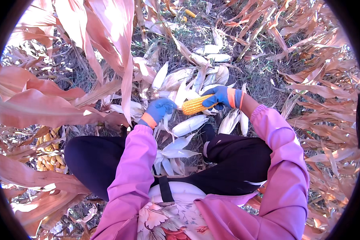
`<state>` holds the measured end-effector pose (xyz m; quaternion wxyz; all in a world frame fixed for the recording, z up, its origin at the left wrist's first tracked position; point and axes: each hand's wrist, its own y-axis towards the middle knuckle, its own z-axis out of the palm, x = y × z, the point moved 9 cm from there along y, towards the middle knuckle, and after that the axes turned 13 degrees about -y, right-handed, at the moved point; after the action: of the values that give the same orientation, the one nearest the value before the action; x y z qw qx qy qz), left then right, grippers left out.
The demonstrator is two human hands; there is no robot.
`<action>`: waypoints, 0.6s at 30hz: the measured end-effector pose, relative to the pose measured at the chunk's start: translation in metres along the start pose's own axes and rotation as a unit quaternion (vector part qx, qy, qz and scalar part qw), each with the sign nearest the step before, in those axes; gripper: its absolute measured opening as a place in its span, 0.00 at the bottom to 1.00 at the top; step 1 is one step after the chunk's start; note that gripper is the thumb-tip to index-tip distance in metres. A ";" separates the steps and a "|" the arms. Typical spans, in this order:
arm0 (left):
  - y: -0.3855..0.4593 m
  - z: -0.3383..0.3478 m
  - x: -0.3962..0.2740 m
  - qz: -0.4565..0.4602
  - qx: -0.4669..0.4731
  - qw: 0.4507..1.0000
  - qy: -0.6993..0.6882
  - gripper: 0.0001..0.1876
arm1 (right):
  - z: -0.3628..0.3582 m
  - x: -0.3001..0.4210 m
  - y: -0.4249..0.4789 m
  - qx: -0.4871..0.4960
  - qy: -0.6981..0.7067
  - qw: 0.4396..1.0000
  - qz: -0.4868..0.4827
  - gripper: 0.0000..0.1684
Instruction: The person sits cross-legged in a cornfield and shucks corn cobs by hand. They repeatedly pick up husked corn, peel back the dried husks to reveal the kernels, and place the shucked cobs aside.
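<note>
My right hand [219, 97], in a blue work glove with an orange cuff, grips the end of a husked yellow corn cob [196, 105]. The cob lies tilted, its free end pointing left. My left hand [160, 110], gloved alike, is just left of the cob, apart from it, with its fingers curled. A pale strip of corn husk [166, 123] hangs right below those fingers; whether they hold it is hidden. An unopened ear in its husk [190, 125] rests on the ground beneath the hands. Peeled-back husks [174, 154] lie between my legs.
More pale husks and ears [180, 78] are heaped beyond my hands. Several husked cobs [49, 153] are piled at the left, partly behind dry leaves. A loose yellow cob [190, 13] lies far ahead. Dry corn leaves [108, 36] overhang from the left; more stalks [321, 99] stand at the right.
</note>
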<state>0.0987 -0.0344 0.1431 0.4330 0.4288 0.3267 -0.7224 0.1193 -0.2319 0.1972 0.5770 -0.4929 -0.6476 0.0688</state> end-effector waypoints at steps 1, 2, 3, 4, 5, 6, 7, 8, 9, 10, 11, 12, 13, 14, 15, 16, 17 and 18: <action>0.000 -0.006 0.009 -0.030 -0.003 0.999 0.042 0.08 | -0.003 -0.002 -0.003 -0.008 -0.077 0.997 0.022 0.26; 0.000 -0.013 0.017 -0.059 -0.007 0.995 0.084 0.08 | -0.006 -0.019 0.006 -0.027 -0.113 0.993 0.035 0.27; 0.000 -0.022 0.030 -0.088 -0.012 0.988 0.125 0.08 | -0.011 -0.024 0.008 -0.044 -0.139 0.989 0.036 0.28; -0.002 -0.028 0.040 -0.117 -0.018 0.987 0.110 0.08 | -0.020 -0.033 0.010 -0.076 -0.082 0.992 0.061 0.26; -0.002 -0.031 0.048 -0.138 -0.006 0.981 0.135 0.08 | -0.032 -0.042 0.011 -0.107 -0.025 0.990 0.084 0.24; -0.005 -0.029 0.053 -0.164 0.004 0.974 0.158 0.08 | -0.048 -0.037 0.008 -0.148 0.100 0.979 0.096 0.23; -0.010 -0.024 0.059 -0.191 0.017 0.965 0.179 0.09 | -0.073 -0.033 0.010 -0.190 0.193 0.957 0.099 0.22; -0.014 -0.024 0.075 -0.225 0.039 0.958 0.173 0.11 | -0.105 -0.017 0.011 -0.280 0.319 0.905 -0.034 0.25; -0.018 -0.020 0.080 -0.240 0.066 0.939 0.239 0.12 | -0.132 0.015 0.001 -0.329 0.376 0.852 -0.155 0.25; -0.023 -0.011 0.084 -0.254 0.094 0.913 0.304 0.14 | -0.156 0.032 -0.010 -0.375 0.389 0.824 -0.169 0.24; -0.029 -0.003 0.089 -0.266 0.126 0.883 0.365 0.15 | -0.179 0.042 -0.023 -0.424 0.398 0.794 -0.179 0.23; -0.036 -0.009 0.107 -0.284 0.128 0.871 0.381 0.24 | -0.198 0.052 -0.027 -0.418 0.376 0.798 -0.218 0.22; -0.039 0.001 0.109 -0.288 0.146 0.835 0.445 0.26 | -0.214 0.044 -0.036 -0.418 0.354 0.799 -0.249 0.20; -0.045 0.006 0.113 -0.321 0.163 0.812 0.460 0.27 | -0.216 0.030 -0.036 -0.404 0.368 0.805 -0.229 0.19; -0.052 0.007 0.121 -0.355 0.176 0.787 0.472 0.29 | -0.212 0.018 -0.033 -0.386 0.383 0.813 -0.210 0.18; -0.052 0.004 0.120 -0.327 0.160 0.788 0.496 0.31 | -0.208 0.003 -0.031 -0.391 0.357 0.832 -0.165 0.16; -0.053 -0.001 0.121 -0.335 0.149 0.794 0.485 0.33 | -0.200 -0.015 -0.034 -0.389 0.355 0.838 -0.144 0.16; -0.053 0.000 0.120 -0.337 0.150 0.797 0.478 0.32 | -0.191 -0.034 -0.030 -0.361 0.360 0.852 -0.117 0.16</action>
<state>0.0200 -0.0538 0.0403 -0.1189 0.6420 0.5037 -0.5657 0.2531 -0.3634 0.2555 0.5545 -0.5773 -0.4271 -0.4205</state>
